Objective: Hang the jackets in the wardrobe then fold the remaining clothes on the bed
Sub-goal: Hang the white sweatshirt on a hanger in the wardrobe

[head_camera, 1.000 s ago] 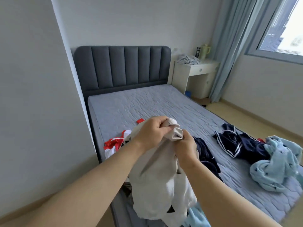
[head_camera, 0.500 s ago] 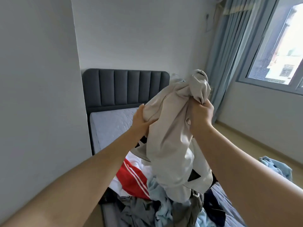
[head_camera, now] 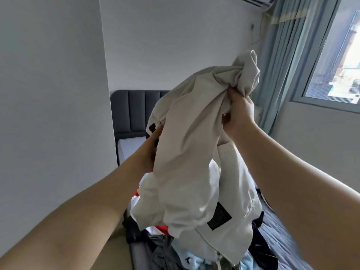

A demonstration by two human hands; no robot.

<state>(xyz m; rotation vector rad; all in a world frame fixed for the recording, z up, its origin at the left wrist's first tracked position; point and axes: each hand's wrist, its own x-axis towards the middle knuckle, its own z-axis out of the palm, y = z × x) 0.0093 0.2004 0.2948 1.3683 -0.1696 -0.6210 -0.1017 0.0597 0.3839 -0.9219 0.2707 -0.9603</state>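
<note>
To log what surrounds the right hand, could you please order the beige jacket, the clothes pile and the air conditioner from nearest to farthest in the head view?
1. The beige jacket: bunched in the grip of the right hand, held up.
2. The clothes pile: below, on the bed.
3. The air conditioner: high up, across the room.

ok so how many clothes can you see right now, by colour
beige jacket, held up: 1
red and white garment: 1
grey garment: 1
light blue garment: 1
navy garment: 1
total: 5 that can be told apart; more may be hidden underneath
</note>
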